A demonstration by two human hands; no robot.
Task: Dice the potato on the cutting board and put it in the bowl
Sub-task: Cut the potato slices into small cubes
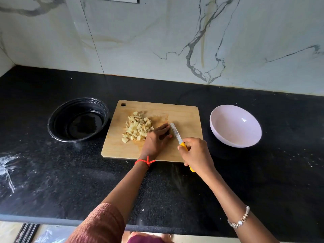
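A pile of pale diced potato (137, 128) lies on the left half of the wooden cutting board (185, 116). My left hand (156, 139) rests palm down on the board just right of the pile, fingers together, covering whatever is under it. My right hand (197, 155) grips the yellow handle of a knife (176, 133), whose blade points away from me and lies close beside the left hand's fingertips. A pale pink bowl (235, 126), empty, stands on the counter right of the board.
A black round bowl (78, 120) sits left of the board. The black speckled counter (52, 172) runs to a marble wall behind. The counter's front edge is near my body.
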